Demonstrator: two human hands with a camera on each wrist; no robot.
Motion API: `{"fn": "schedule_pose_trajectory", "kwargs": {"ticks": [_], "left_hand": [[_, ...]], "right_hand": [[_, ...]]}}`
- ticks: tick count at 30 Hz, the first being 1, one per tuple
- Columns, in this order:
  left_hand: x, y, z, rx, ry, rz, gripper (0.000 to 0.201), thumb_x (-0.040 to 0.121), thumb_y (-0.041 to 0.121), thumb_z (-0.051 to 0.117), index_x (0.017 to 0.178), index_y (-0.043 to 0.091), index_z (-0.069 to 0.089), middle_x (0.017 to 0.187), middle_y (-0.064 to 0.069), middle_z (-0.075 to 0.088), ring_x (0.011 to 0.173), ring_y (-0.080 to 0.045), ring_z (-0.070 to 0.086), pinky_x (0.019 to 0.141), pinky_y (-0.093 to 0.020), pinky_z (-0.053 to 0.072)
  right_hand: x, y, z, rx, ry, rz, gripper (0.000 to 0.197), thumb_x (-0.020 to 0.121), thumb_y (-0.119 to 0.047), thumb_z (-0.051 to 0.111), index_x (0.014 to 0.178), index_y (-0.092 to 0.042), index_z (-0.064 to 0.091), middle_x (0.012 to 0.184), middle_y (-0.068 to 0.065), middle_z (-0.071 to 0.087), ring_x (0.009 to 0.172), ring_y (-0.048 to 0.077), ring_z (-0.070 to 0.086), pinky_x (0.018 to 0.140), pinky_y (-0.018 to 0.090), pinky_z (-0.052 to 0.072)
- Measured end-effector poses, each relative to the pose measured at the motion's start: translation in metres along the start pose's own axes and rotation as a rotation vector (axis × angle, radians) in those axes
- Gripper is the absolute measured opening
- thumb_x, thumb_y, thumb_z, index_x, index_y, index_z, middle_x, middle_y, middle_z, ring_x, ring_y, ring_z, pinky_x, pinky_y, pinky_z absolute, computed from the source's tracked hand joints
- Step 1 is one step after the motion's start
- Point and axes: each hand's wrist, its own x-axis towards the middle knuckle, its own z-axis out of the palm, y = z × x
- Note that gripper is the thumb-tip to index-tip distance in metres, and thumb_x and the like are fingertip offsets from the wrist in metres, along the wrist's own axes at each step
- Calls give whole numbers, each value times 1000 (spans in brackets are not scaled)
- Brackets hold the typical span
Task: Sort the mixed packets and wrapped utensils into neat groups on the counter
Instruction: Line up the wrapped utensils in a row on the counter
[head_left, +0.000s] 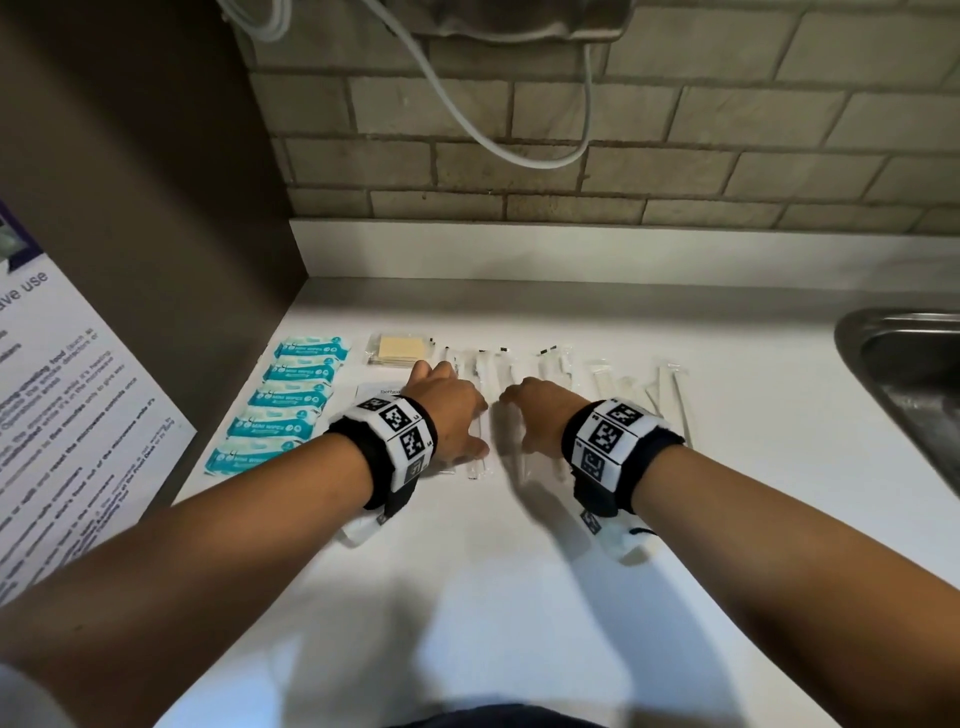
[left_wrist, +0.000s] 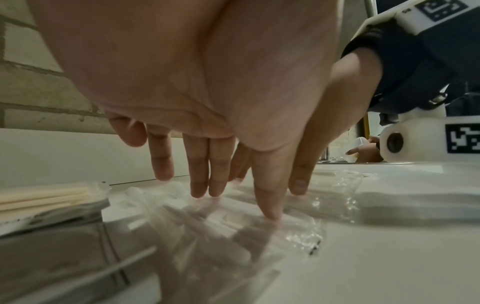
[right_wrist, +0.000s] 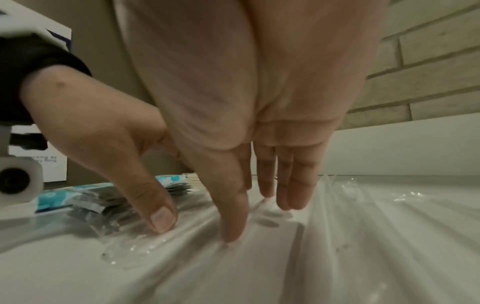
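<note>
Both hands flat at 12 o'clock: left hand (head_left: 451, 410) and right hand (head_left: 540, 415), fingers straight and slightly spread, press the wrapped utensils (head_left: 511, 364), likely squaring their row.

Both arms are bare — no sleeves. Each wrist wears a black soft band (head_left: 363, 457) with a white block on top, covered in black-and-white square codes. The left hand (head_left: 452, 415) sits in the middle of the frame, the right hand (head_left: 540, 415) just beside it. Under each wrist hangs a small white round camera (left_wrist: 405, 144) with a dark lens — and one more code square.
</note>
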Motion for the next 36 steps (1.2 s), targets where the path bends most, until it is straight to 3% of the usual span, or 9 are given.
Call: {"fn": "schedule_pose_trajectory", "kwargs": {"ticks": [4, 7, 13, 19, 23, 26, 31, 33, 36], "left_hand": [[-2, 0, -1, 16, 16, 15, 36, 71, 65, 58, 71, 31, 47, 97, 6, 56, 106, -24, 37, 91, -42, 34], [-6, 2, -6, 19, 3, 21, 32, 75, 60, 59, 73, 30, 48, 95, 5, 58, 106, -24, 37, 91, -42, 32], [-3, 3, -5, 11, -30, 29, 46, 73, 62, 57, 110, 34, 61, 116, 5, 61, 113, -25, 37, 92, -41, 30], [-3, 14, -14, 26, -31, 11, 33, 76, 56, 59, 97, 31, 61, 101, 3, 59, 107, -26, 37, 90, -42, 31], [2, 10, -18, -16, 17, -22, 56, 75, 64, 53, 125, 39, 56, 110, 4, 59, 111, -25, 38, 93, -42, 31], [4, 23, -30, -15, 117, 30, 53, 85, 58, 53, 132, 35, 54, 123, 6, 60, 120, -21, 37, 93, -39, 24], [17, 66, -25, -59, 94, 79, 63, 75, 70, 49, 130, 38, 53, 126, 8, 57, 116, -22, 37, 94, -39, 30], [14, 81, -22, 24, 66, 142, 62, 77, 70, 48, 125, 33, 57, 122, 5, 60, 113, -24, 39, 93, -41, 29], [7, 91, -14, 109, 74, 196, 57, 80, 70, 44, 122, 34, 56, 134, 3, 55, 118, -27, 39, 97, -44, 27]], "right_hand": [[6, -2, 4, 82, 54, 27, 61, 85, -1, 61, 141, -9, 36, 129, 12, 55, 116, 28, 58, 94, 36, 52], [7, -3, 8, 112, 49, 31, 61, 87, 3, 56, 142, -9, 32, 131, 12, 54, 117, 28, 58, 90, 34, 51], [2, 1, 12, 201, 26, 79, 76, 87, 5, 56, 150, -9, 16, 131, 15, 54, 117, 30, 57, 94, 38, 50], [4, 13, 14, 191, 38, 57, 69, 87, 5, 56, 147, -7, 23, 136, 14, 51, 121, 29, 55, 97, 37, 49], [3, 23, 7, 254, 133, 16, 62, 89, 5, 47, 147, -10, 29, 144, 12, 43, 130, 28, 47, 104, 36, 44], [-2, 47, -1, 221, 205, 35, 53, 90, -4, 48, 142, -15, 43, 144, 8, 44, 131, 26, 43, 105, 36, 40], [-21, 74, -6, 32, 74, 72, 52, 90, -16, 57, 141, -14, 45, 143, 8, 49, 131, 24, 46, 108, 34, 40], [-25, 74, -3, -16, 32, 53, 44, 91, -19, 56, 134, -8, 51, 134, 11, 56, 121, 26, 56, 101, 34, 46], [-25, 72, 2, -26, 17, 38, 37, 93, -17, 52, 128, -6, 55, 129, 11, 59, 115, 26, 58, 96, 36, 50]]}}
